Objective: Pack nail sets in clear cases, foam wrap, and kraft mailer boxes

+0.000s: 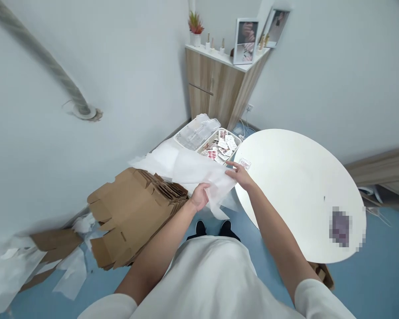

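A thin, translucent white foam sheet (215, 179) stretches between my two hands, with its lower corner hanging down over the floor. My left hand (199, 197) is closed on the near edge of this sheet. At the sheet's right edge, my right hand (242, 176) grips it between thumb and fingers, the index finger held out straight. Beyond the hands, more white sheets (162, 155) lie in a pile. Behind them is a white plastic basket (238, 134) full of small printed cards (223, 144). A clear packet (245, 163) lies on the table edge near my right hand.
A round white table (295, 177) stands to the right, with a blurred purple item (340, 227) on it. Flattened brown cardboard boxes (129, 208) are stacked at left. A clear lidded container (197, 131) and a wooden cabinet (215, 84) stand at the back. Scrap sheets (73, 272) litter the blue floor.
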Demonstrator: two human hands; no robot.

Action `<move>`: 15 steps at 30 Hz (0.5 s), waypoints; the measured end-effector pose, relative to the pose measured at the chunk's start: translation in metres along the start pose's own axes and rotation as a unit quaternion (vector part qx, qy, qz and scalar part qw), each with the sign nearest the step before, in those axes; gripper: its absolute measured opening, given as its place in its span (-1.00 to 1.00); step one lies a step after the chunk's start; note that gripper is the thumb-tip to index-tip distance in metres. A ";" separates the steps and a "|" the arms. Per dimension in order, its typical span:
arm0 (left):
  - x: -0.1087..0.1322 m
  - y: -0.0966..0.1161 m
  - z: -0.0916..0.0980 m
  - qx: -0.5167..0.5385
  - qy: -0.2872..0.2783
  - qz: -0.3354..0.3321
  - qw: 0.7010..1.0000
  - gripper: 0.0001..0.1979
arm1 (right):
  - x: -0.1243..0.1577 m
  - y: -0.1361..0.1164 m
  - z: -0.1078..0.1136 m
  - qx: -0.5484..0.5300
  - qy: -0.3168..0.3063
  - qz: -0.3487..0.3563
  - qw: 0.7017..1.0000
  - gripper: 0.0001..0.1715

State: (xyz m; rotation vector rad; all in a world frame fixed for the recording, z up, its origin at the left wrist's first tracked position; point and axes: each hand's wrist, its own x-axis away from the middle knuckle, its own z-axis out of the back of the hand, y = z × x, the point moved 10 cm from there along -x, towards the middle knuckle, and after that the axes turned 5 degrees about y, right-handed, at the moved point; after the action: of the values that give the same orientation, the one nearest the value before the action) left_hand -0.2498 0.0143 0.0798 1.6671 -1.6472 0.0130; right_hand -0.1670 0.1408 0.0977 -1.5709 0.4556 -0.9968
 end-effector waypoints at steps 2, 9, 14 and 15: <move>-0.009 -0.006 -0.007 0.007 -0.016 0.019 1.000 -0.69 | 0.009 -0.015 0.024 0.066 0.025 0.036 0.997 -0.34; -0.064 -0.028 -0.041 -0.128 0.054 -0.082 0.987 -0.61 | 0.076 -0.019 0.130 0.171 0.062 0.042 0.982 -0.51; -0.092 -0.067 -0.115 -0.181 -0.011 -0.105 0.978 -0.39 | 0.131 0.007 0.207 0.136 0.113 0.017 0.984 -0.51; -0.094 -0.079 -0.131 -0.180 -0.033 -0.094 0.979 -0.37 | 0.139 0.012 0.225 0.110 0.147 0.020 0.983 -0.50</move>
State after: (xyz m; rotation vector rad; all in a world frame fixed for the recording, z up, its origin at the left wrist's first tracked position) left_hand -0.1321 0.1499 0.0839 1.5456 -1.4311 -0.4137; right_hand 0.0929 0.1697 0.1402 -1.2187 0.5577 -1.2126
